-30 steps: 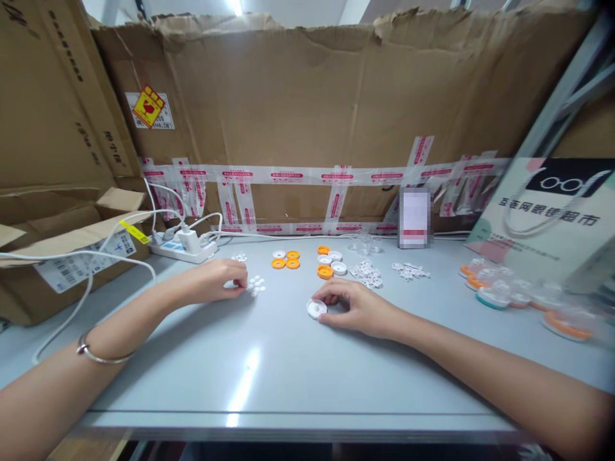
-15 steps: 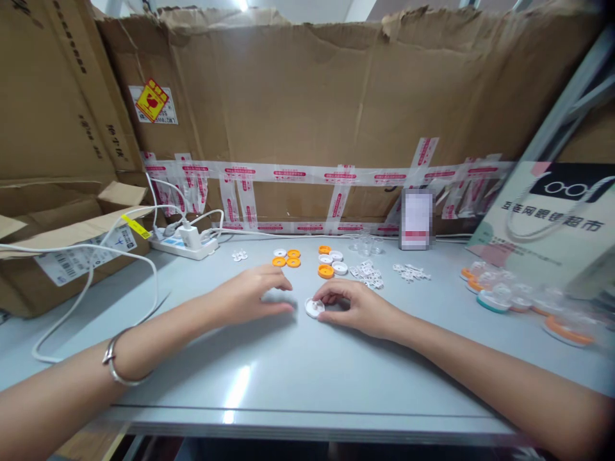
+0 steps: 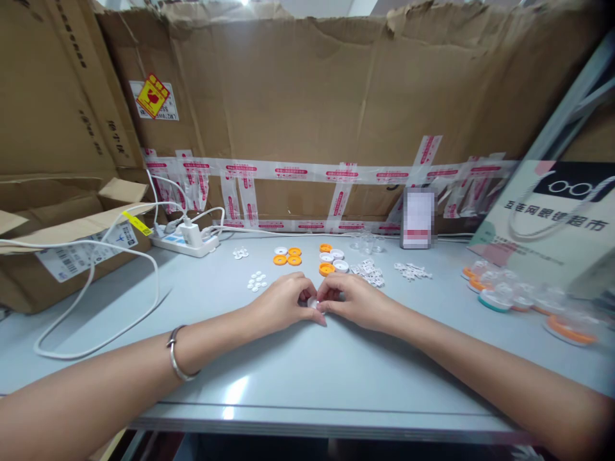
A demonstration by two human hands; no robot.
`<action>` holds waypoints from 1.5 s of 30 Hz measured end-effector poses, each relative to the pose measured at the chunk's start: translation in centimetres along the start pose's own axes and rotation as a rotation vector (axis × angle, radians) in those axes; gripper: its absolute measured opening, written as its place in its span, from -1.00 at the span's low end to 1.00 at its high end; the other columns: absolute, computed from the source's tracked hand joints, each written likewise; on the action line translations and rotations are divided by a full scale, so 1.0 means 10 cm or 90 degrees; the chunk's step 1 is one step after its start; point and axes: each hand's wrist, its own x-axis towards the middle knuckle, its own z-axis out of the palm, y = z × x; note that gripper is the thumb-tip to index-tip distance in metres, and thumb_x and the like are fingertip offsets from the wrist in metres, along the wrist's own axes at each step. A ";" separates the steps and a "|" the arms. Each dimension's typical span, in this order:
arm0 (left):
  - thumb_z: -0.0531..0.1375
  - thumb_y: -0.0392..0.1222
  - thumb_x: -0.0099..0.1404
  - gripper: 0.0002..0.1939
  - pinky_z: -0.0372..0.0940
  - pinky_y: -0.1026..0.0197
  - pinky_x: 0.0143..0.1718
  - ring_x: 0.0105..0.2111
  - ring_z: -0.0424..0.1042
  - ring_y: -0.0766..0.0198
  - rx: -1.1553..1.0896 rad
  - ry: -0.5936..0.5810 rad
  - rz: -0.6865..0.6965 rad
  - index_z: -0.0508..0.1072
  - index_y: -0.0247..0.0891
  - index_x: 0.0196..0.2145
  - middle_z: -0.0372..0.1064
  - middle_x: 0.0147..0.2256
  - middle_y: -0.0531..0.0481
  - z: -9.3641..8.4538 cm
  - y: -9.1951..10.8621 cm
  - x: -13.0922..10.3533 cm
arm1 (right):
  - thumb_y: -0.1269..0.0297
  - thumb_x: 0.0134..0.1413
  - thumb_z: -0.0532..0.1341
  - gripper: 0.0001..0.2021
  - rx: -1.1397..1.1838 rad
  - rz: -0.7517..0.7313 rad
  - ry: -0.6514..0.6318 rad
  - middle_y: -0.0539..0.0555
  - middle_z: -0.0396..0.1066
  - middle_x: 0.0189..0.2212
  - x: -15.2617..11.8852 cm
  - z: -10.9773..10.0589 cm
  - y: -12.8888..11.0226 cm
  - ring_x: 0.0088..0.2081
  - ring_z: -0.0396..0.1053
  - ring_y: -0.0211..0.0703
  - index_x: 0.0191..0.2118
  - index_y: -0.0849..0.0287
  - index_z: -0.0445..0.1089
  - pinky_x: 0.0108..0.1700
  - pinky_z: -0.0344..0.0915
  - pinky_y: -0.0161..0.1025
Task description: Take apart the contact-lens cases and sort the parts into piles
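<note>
Near the middle of the table, a small white round plastic piece is mostly covered by my fingers. My left hand closes on its left side, thumb in front and fingers behind. From the right, my right hand grips the same piece between thumb and fingertips. Just behind my hands are orange rings and white rings. Several small white discs lie to the left of my left hand. Small white plastic parts are heaped behind my right hand.
Another ring group and clear cups stand farther back. A phone leans against a large carton. Clear-topped orange and green pieces lie right, beside a paper bag. A power strip with cables is left.
My left hand has moved right and closed on the white round piece held by my right hand. The small white discs left of it are now uncovered.
</note>
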 end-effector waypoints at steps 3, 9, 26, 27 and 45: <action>0.22 0.18 -0.03 -0.56 0.10 0.31 -0.44 -0.41 0.24 0.32 -0.002 -0.003 -0.007 0.39 -0.27 -0.41 0.27 -0.42 0.04 0.01 0.01 0.00 | 0.28 -0.10 0.21 -0.91 -0.025 0.033 -0.025 -0.02 0.34 -0.54 0.02 -0.02 -0.03 -0.47 0.27 -0.26 -0.44 0.18 0.37 -0.45 0.14 -0.33; 0.23 0.16 -0.03 -0.57 0.11 0.31 -0.43 -0.41 0.24 0.31 -0.003 -0.013 0.007 0.39 -0.28 -0.39 0.28 -0.41 0.03 0.01 -0.01 0.01 | 0.32 -0.13 0.18 -0.93 -0.004 0.022 -0.090 -0.02 0.35 -0.58 0.05 -0.10 -0.06 -0.52 0.27 -0.29 -0.47 0.20 0.37 -0.50 0.13 -0.37; 0.23 0.13 0.00 -0.59 0.15 0.30 -0.38 -0.39 0.27 0.32 -0.013 0.019 0.018 0.42 -0.24 -0.32 0.29 -0.38 0.03 -0.01 0.00 -0.03 | 0.38 -0.12 0.14 -0.89 -0.006 -0.012 0.015 0.00 0.39 -0.58 0.04 -0.09 -0.04 -0.52 0.30 -0.27 -0.46 0.22 0.42 -0.46 0.17 -0.35; 0.22 0.12 0.01 -0.59 0.16 0.29 -0.36 -0.36 0.28 0.30 -0.020 0.038 0.020 0.42 -0.23 -0.28 0.30 -0.35 0.02 -0.02 0.00 -0.03 | 0.36 -0.10 0.14 -0.88 0.039 0.007 0.038 0.01 0.41 -0.56 0.04 -0.09 -0.03 -0.49 0.32 -0.26 -0.44 0.23 0.42 -0.44 0.20 -0.34; 0.13 -0.25 0.15 -0.91 0.17 0.36 -0.40 -0.46 0.34 0.41 0.094 0.027 0.146 0.43 -0.28 -0.43 0.41 -0.45 0.06 -0.64 -0.18 -0.02 | 0.12 -0.09 0.22 -0.76 0.399 0.089 0.137 0.05 0.43 -0.43 0.03 -0.09 0.00 -0.34 0.40 -0.21 -0.39 0.22 0.36 -0.22 0.33 -0.23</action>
